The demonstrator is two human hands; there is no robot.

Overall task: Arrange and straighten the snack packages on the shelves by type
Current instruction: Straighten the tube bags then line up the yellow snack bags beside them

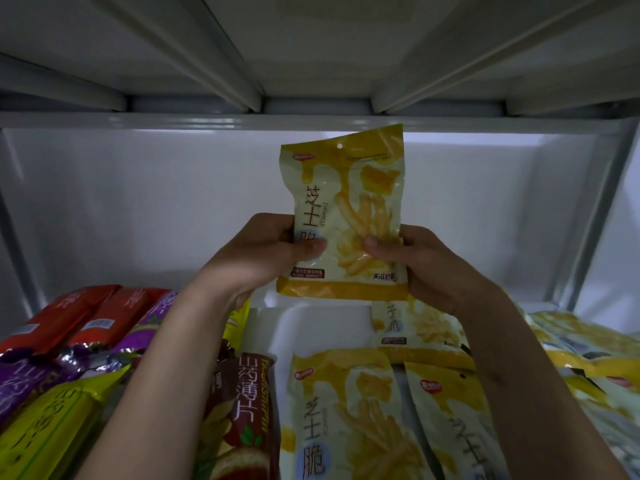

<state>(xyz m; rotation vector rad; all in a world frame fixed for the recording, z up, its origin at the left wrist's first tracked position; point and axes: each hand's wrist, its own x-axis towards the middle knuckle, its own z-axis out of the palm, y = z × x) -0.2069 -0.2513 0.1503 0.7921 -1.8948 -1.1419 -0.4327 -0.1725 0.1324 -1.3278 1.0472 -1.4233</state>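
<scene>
A yellow and white cheese-stick snack bag is held upright above the shelf, in front of the white back wall. My left hand grips its lower left edge, thumb on the front. My right hand grips its lower right edge the same way. Below it, several bags of the same yellow snack lie flat on the shelf. Left of them lie a brown yam-chip pack, a yellow pack, purple packs and red packs.
The white shelf floor shows bare between the brown pack and the yellow bags. The underside of the upper shelf hangs close overhead. Metal uprights frame the right side. More yellow bags pile at the far right.
</scene>
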